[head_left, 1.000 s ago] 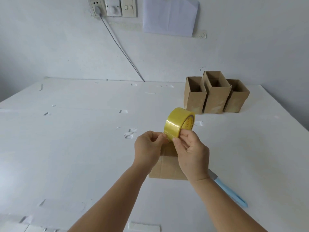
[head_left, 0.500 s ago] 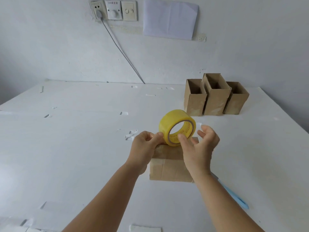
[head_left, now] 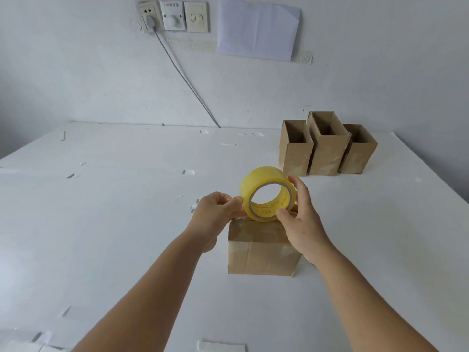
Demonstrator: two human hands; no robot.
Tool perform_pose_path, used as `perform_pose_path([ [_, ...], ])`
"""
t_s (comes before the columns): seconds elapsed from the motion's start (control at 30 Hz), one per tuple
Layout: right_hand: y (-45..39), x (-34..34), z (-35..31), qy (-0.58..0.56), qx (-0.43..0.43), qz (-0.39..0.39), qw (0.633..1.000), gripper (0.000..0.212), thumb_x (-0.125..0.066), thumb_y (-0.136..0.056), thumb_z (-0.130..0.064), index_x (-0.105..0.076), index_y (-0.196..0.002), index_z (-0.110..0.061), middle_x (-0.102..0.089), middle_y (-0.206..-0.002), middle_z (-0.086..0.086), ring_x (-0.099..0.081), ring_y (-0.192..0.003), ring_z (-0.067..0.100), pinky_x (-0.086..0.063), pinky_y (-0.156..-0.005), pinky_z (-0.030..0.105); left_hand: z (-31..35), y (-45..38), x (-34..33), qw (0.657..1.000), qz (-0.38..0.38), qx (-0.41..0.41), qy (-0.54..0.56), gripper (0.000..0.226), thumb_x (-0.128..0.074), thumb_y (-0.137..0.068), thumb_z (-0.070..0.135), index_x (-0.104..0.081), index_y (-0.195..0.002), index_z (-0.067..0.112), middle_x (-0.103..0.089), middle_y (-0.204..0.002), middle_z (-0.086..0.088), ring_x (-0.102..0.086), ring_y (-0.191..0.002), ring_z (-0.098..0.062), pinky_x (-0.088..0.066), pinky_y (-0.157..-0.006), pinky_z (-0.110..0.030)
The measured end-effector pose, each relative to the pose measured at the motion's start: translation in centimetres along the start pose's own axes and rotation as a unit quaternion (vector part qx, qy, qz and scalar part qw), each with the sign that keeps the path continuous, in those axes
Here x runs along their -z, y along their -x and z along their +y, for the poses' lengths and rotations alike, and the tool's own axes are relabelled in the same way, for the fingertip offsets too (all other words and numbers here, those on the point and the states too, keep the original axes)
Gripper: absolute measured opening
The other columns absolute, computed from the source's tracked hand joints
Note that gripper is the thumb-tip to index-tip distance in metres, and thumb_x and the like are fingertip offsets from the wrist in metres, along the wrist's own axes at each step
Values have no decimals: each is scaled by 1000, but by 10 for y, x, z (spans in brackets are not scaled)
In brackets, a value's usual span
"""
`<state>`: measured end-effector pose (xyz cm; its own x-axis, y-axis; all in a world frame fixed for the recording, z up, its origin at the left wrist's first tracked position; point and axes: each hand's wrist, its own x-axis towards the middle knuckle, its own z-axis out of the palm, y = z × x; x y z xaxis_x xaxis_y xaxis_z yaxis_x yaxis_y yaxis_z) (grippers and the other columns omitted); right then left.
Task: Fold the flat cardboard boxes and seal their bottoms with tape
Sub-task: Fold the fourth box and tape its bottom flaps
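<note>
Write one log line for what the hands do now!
left hand: pinches tape end | right hand: holds yellow tape roll | over brown cardboard box

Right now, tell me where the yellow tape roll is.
In the head view, the yellow tape roll is just right of centre, held by the right hand, directly above the near cardboard box, with the left hand at its left edge.
</note>
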<state>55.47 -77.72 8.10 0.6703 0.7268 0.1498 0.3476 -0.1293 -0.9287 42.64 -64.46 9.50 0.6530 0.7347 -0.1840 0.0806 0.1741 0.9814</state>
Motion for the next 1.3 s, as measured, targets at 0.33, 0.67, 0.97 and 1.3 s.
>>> perform_pose_path([
  [0.33,6,-2,6,-51,4,66,996,43,-57,-92,-9,-44,-126,-31,-54,-118,-22,-60,-95,-7,-43,-74,4,-1,1,12,999,-38,17,-18,20,-54,-90,0,-48,-73,7,-44,-65,-6,-72,-86,-23,-50,-90,-27],
  [0.67,0,-5,6,3,23,-8,1000,57,-61,-91,-22,-35,-140,-30,-46,-124,-11,-57,-111,10,-51,-95,34,-5,-1,18,998,-21,58,33,9,-52,-94,9,-52,-85,8,-63,-86,-10,-73,-86,-17,-54,-77,-25],
  [0.97,-1,-5,7,53,3,-67,996,66,-55,-94,-29,-17,-142,-52,-52,-129,-14,-55,-117,9,-40,-105,43,-9,-5,19,998,-27,49,14,11,-58,-91,4,-51,-83,6,-60,-80,-13,-72,-79,-18,-57,-74,-23],
  [1.3,4,-3,7,-24,58,50,997,43,-46,-97,-13,-37,-127,-42,-51,-116,-11,-65,-94,6,-52,-74,19,-12,-8,37,996,-57,56,46,18,-48,-92,-5,-49,-78,7,-45,-71,-6,-64,-72,-19,-58,-74,-33],
])
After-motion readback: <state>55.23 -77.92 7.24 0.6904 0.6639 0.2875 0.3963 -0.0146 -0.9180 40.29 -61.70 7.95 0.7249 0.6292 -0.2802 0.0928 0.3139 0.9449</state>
